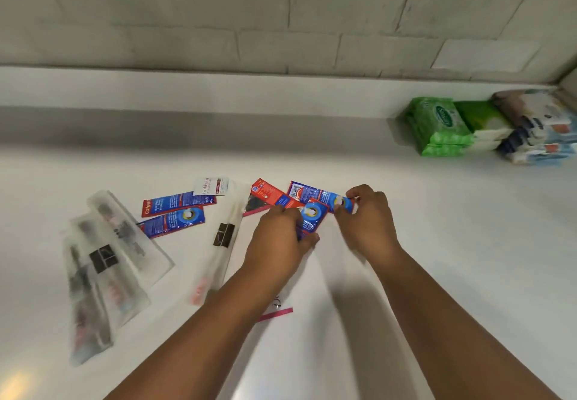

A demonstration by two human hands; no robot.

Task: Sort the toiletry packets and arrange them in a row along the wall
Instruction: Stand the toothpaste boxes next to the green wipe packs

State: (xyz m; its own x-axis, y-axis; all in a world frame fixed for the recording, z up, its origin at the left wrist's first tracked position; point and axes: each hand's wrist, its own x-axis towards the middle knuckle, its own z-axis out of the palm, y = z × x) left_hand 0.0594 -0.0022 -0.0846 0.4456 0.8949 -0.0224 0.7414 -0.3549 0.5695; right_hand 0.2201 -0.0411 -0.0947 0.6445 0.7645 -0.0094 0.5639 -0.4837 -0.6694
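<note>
Nearest me lies a clear zip bag (299, 278) with a pink strip, flat on the white counter (437, 243). Above it my left hand (281, 237) pinches a blue-and-red toothpaste sachet (310, 217), while my right hand (367, 215) pinches another sachet (318, 195) just beyond. Two more Colgate sachets (175, 209) lie to the left, near blurry toothbrush sleeves (103, 262). Green wipe packs (437, 125) stand far right against the brick wall (281, 19).

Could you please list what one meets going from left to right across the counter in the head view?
Translucent toothbrush sleeves → two loose toothpaste sachets → left hand → right hand → green wipes pack → stacked white-and-blue packs.
</note>
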